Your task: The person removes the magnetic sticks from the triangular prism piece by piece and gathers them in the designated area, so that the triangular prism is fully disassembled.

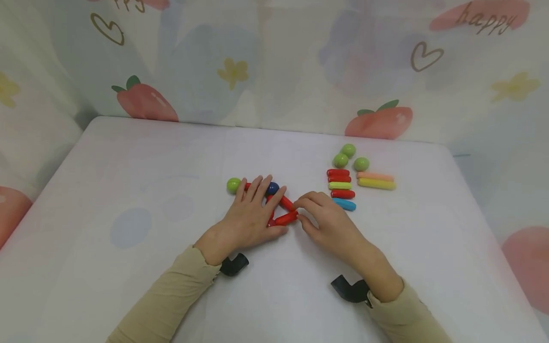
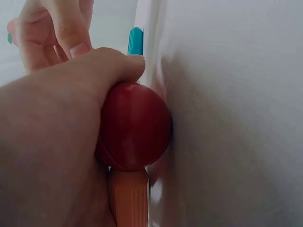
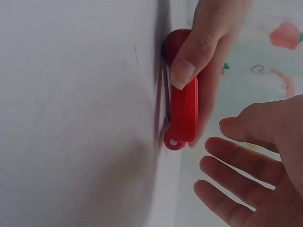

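Note:
My left hand [image 1: 253,214] lies spread, fingers long, over a frame of toy rods and balls. From under it show a green ball [image 1: 233,185], a dark blue ball [image 1: 272,188] and red rods [image 1: 286,218]. In the left wrist view a red ball [image 2: 135,125] sits beside the left thumb, an orange rod [image 2: 129,196] below it. My right hand [image 1: 328,221] is at the corner where two red rods come together. The right wrist view shows its fingers loosely bent, apart from the red rod [image 3: 183,111], on which the left thumb rests. The palm hides part of the frame.
Right of the frame lie loose short rods: red [image 1: 343,194], lime [image 1: 340,186] and blue [image 1: 344,204]. Beside them are longer peach [image 1: 375,176] and yellow [image 1: 377,184] rods. Three green balls [image 1: 340,160] stand behind, on the white table [image 1: 163,286].

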Tool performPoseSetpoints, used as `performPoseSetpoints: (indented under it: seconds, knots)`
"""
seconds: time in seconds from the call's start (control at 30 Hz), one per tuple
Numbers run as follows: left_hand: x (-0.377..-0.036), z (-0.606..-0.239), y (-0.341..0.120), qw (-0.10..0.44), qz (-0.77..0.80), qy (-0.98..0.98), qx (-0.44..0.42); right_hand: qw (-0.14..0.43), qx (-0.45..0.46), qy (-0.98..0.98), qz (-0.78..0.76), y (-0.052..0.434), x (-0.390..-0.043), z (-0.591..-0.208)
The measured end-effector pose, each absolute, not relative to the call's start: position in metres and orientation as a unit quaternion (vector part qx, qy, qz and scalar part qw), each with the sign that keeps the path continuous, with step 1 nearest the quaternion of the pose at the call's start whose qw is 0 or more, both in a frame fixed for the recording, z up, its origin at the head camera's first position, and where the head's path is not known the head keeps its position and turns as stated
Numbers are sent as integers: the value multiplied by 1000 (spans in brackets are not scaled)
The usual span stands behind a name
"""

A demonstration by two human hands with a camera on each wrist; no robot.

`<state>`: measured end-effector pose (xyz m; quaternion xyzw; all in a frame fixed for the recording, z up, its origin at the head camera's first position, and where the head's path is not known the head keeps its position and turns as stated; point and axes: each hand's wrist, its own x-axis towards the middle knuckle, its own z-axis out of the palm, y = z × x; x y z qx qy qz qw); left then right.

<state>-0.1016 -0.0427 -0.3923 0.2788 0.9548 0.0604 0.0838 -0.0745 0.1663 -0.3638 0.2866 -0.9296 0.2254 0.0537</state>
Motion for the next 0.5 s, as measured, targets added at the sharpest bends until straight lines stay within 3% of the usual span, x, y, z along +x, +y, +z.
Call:
performPoseSetpoints:
  seconds: [0.5]
  knots:
    - [-102, -394, -44, 89, 52, 954, 283, 14, 312, -926, 212, 155, -71, -379]
